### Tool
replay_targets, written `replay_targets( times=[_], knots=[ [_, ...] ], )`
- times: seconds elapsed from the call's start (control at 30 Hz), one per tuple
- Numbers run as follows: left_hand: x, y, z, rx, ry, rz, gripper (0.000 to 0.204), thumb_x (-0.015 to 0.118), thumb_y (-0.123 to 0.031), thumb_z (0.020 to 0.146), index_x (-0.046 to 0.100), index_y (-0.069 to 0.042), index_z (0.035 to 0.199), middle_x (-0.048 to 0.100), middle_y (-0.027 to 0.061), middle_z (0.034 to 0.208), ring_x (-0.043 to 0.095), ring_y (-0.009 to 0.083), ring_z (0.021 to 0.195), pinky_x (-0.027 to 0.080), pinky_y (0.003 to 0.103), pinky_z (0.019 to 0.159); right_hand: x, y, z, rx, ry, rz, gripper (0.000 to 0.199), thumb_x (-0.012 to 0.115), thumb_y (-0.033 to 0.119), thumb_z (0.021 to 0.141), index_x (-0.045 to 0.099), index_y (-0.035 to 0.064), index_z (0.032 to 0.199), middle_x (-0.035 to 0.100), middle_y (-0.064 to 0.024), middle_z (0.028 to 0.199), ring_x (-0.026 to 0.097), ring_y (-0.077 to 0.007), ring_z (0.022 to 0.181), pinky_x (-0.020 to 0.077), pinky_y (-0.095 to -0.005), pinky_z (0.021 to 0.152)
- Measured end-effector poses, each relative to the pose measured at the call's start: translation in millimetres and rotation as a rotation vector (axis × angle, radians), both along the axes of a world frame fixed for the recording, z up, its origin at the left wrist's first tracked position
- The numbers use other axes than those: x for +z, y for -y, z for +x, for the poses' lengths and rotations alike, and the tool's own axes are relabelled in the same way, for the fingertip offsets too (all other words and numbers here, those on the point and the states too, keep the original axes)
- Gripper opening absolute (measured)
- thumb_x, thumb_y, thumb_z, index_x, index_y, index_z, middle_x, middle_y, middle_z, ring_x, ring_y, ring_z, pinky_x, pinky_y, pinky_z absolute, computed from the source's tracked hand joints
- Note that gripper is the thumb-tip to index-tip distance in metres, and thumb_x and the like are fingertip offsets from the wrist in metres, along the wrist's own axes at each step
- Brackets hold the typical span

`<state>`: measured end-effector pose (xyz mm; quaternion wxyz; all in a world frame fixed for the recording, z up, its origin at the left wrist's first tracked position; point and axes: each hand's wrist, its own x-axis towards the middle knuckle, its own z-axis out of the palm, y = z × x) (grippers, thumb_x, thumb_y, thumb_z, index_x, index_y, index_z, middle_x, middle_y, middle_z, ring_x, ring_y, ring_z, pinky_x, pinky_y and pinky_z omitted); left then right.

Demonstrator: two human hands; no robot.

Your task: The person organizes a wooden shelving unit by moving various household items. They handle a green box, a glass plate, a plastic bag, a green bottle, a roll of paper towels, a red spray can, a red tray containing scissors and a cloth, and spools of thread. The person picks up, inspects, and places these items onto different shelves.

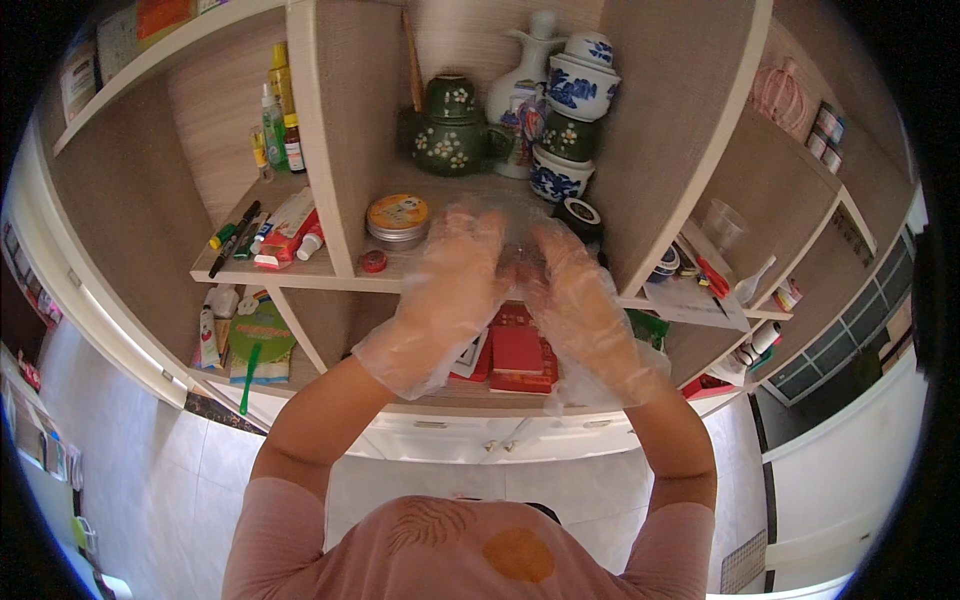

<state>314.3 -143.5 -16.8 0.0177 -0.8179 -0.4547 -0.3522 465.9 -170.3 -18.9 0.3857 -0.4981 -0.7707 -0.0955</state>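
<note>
Clear plastic gloves cover both of my hands, which reach forward into the middle shelf compartment. My left hand is beside a round tin with a yellow lid and a small red cap. Close to a black round container is my right hand. The fingertips of both hands are near each other and blurred. A hazy, see-through patch lies between them, and I cannot make out whether it is an object or loose glove plastic. Behind stand a dark green flowered teapot and a white bottle-shaped vase.
Stacked blue-and-white and green pots stand at the compartment's right. Red boxes lie on the shelf below my wrists. Bottles and pens occupy the left shelf; a green fan hangs below. Red-handled scissors lie right.
</note>
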Motion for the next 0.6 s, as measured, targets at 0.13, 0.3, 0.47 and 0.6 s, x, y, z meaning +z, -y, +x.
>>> replay_targets(
  times=[0.13,0.3,0.47,0.6],
  knots=[
    [-17.7,-8.5,-3.9,0.004,0.009,0.265,0.047,0.067,-0.022,0.075,0.047,0.000,0.112,0.047,0.0244,0.115,0.047,0.0404,0.108,0.041,0.046,0.090,-9.9,-5.2,3.3,0.016,-0.199,-0.066,0.033,0.056,0.006,0.078,0.053,0.0021,0.110,0.058,-0.0207,0.097,0.059,-0.0302,0.086,0.0479,-0.0374,0.073],
    [-3.6,1.2,-3.2,-0.049,0.020,0.096,0.048,0.068,-0.019,0.074,0.048,-0.001,0.114,0.044,0.0275,0.117,0.046,0.0405,0.108,0.039,0.046,0.091,-7.2,-2.9,1.0,0.035,-0.569,-0.223,0.032,0.055,0.013,0.078,0.056,0.0023,0.107,0.059,-0.0206,0.104,0.057,-0.0346,0.098,0.0448,-0.0384,0.085],
    [-1.7,-1.1,0.8,0.013,-0.021,0.233,0.052,0.072,-0.024,0.071,0.049,-0.003,0.113,0.048,0.0263,0.112,0.047,0.0416,0.105,0.040,0.047,0.088,-4.3,-0.4,-0.9,0.051,-0.699,-0.260,0.032,0.054,0.009,0.078,0.056,0.0035,0.109,0.060,-0.0171,0.097,0.059,-0.0226,0.088,0.0461,-0.0325,0.079],
    [16.5,6.0,7.0,-0.042,-0.035,-0.011,0.055,0.072,-0.025,0.070,0.049,-0.002,0.115,0.045,0.0287,0.118,0.046,0.0426,0.109,0.040,0.047,0.089,-8.2,5.9,5.8,0.099,-0.717,-0.275,0.031,0.054,0.009,0.078,0.055,0.0018,0.108,0.057,-0.0221,0.104,0.057,-0.0301,0.097,0.0449,-0.0370,0.084]
  ],
)
